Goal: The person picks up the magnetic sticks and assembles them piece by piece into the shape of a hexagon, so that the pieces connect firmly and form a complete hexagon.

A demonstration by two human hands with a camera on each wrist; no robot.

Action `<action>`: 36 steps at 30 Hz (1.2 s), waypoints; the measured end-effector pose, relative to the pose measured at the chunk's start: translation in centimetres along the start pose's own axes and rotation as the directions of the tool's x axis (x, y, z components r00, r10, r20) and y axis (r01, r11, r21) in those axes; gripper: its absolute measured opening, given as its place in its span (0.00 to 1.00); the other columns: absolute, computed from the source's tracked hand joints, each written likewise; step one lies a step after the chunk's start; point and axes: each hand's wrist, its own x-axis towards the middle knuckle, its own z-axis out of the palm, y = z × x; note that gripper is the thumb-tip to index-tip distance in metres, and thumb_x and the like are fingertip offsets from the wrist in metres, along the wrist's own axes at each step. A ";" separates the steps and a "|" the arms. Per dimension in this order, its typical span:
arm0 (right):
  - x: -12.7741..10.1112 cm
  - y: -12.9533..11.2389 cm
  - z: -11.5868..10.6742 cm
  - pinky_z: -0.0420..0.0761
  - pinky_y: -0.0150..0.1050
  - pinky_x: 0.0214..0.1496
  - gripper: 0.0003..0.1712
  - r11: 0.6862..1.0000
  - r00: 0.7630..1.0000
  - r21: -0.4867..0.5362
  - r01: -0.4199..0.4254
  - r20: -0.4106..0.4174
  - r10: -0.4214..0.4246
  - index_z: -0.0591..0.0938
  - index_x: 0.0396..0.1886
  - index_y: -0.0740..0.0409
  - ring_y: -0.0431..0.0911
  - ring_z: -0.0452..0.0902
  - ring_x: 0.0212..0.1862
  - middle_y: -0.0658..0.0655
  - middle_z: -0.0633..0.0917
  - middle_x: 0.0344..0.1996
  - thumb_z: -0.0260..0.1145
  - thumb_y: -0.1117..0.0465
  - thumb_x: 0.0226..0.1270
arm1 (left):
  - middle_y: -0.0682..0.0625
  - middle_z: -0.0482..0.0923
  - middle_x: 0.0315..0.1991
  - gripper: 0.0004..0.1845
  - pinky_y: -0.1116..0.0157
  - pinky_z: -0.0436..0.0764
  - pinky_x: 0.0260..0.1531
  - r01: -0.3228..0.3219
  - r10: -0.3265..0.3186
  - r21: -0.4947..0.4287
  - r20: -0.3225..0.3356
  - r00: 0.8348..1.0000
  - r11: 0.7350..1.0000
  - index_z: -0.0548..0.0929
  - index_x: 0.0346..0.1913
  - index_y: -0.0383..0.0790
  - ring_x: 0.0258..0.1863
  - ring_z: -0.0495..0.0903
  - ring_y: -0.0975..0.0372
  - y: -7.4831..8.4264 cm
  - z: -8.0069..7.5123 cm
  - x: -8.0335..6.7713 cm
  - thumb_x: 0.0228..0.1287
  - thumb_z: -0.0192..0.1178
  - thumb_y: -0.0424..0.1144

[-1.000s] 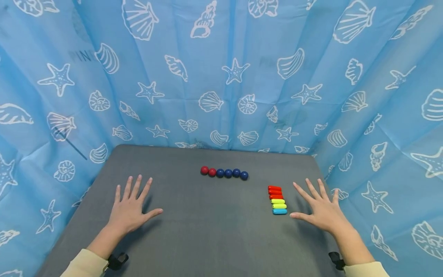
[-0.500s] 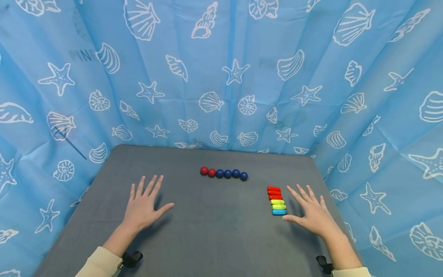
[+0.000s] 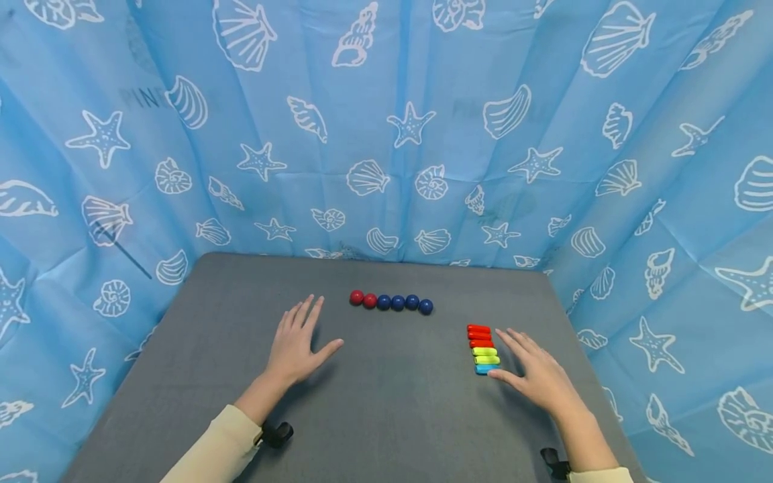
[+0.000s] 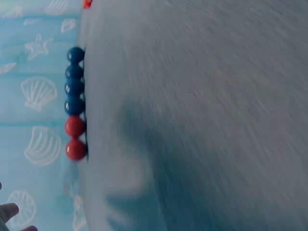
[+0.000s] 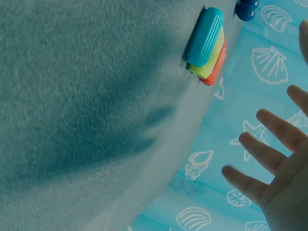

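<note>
Two red balls [image 3: 364, 300] and several dark blue balls [image 3: 404, 303] form a row near the table's far edge. To their right lies a stack-like row of short ridged sticks: red [image 3: 480, 336], yellow-green [image 3: 486, 355] and blue [image 3: 485, 369]. My left hand [image 3: 297, 349], fingers extended and thumb spread, hovers over the table below and left of the red balls, holding nothing. Just right of the sticks is my right hand [image 3: 537, 372]; its thumb overlaps the blue stick in the head view, though the right wrist view shows the hand [image 5: 284, 168] apart from it.
The grey table [image 3: 386, 416] is bounded at the back and sides by a blue curtain [image 3: 386, 134] with white shell prints. A black wrist strap [image 3: 278, 435] sits on my left wrist, another strap [image 3: 554, 463] on my right.
My left hand has moved right and slightly forward, toward the balls. My right hand has shifted left to the sticks, its fingers drawing closer together. Balls and sticks have stayed put.
</note>
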 end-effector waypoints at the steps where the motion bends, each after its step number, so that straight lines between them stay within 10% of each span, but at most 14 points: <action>1: 0.0 0.0 0.1 0.66 0.72 0.62 0.50 1.000 1.000 0.000 0.006 -0.009 -0.006 0.68 0.75 0.50 0.68 0.64 0.70 0.67 0.71 0.70 0.71 0.33 0.58 | 0.42 0.54 0.80 0.52 0.38 0.55 0.71 -0.002 0.002 -0.004 -0.003 1.000 1.000 0.54 0.81 0.48 0.76 0.57 0.42 0.4 0.3 0.3 0.61 0.57 0.72; 19: 0.1 -0.6 2.1 0.79 0.60 0.52 0.30 0.999 0.997 0.043 0.021 -0.081 -0.017 0.84 0.58 0.54 0.60 0.81 0.55 0.60 0.85 0.52 0.80 0.54 0.54 | 0.47 0.72 0.68 0.40 0.42 0.65 0.67 -0.068 0.077 -0.184 0.044 0.996 0.981 0.68 0.74 0.49 0.69 0.67 0.50 9.2 5.3 7.1 0.62 0.66 0.60; 36: 0.3 -0.5 3.4 0.79 0.58 0.52 0.19 0.998 0.996 0.048 0.037 -0.086 -0.032 0.88 0.47 0.53 0.59 0.82 0.54 0.58 0.86 0.50 0.79 0.57 0.54 | 0.52 0.74 0.67 0.32 0.46 0.64 0.69 -0.058 0.076 -0.166 0.105 0.992 0.985 0.73 0.70 0.51 0.69 0.64 0.53 13.5 11.1 10.2 0.65 0.65 0.55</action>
